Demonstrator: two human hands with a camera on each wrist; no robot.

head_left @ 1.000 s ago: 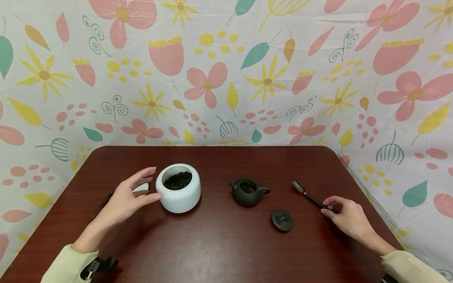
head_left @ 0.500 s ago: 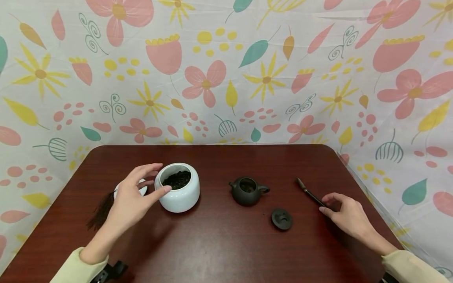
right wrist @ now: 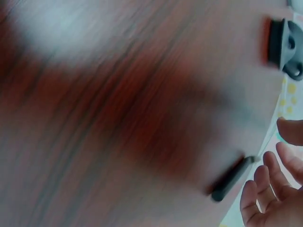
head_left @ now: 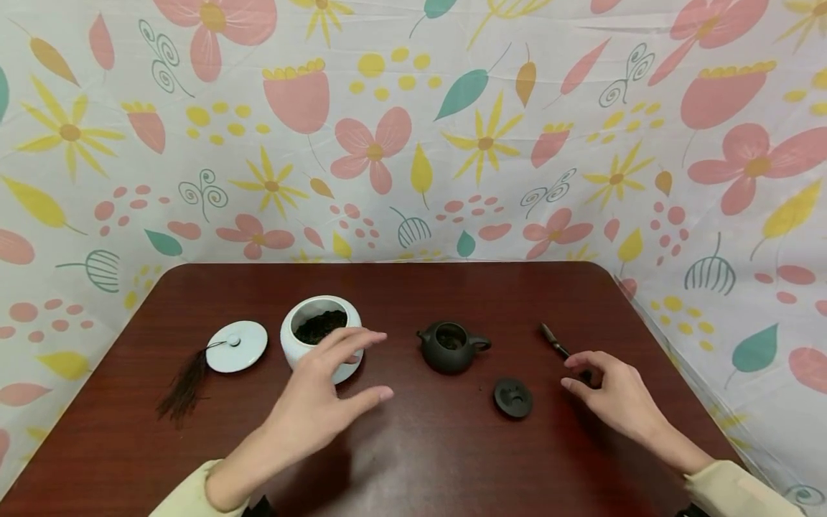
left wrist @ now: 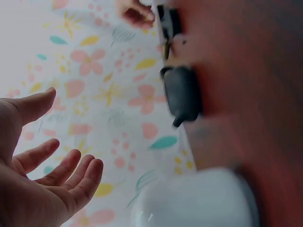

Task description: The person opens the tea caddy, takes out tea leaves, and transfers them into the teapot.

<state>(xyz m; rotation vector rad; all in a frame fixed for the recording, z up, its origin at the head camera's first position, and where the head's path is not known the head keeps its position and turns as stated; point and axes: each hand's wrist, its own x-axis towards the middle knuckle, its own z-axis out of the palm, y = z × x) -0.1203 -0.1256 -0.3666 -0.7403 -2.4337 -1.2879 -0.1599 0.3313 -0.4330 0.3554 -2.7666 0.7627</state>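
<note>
My left hand [head_left: 310, 406] is in front of the white jar [head_left: 292, 350] and overlaps it in the head view. Its fingers are spread with nothing between them. Dark tea leaves [head_left: 318, 325] fill part of the jar, which has no lid on. On the right, a slim dark tea scoop [head_left: 553, 340] lies on the table near the fingers of my right hand [head_left: 614, 398]. The right wrist view has that scoop [right wrist: 232, 179] apart from the loosely bent fingers. Between the hands stands a small dark teapot [head_left: 448, 353], uncovered, with leaves inside.
The teapot's round dark lid [head_left: 512, 398] lies in front of it, to the right. Left of the jar is a white lid [head_left: 237, 346] with a dark tassel [head_left: 184, 389]. A floral cloth [head_left: 413, 143] hangs behind the brown table [head_left: 420, 459].
My left hand has moved right from beside the jar to in front of it, uncovering the white lid. My right hand has let go of the tea scoop and shifted slightly left.
</note>
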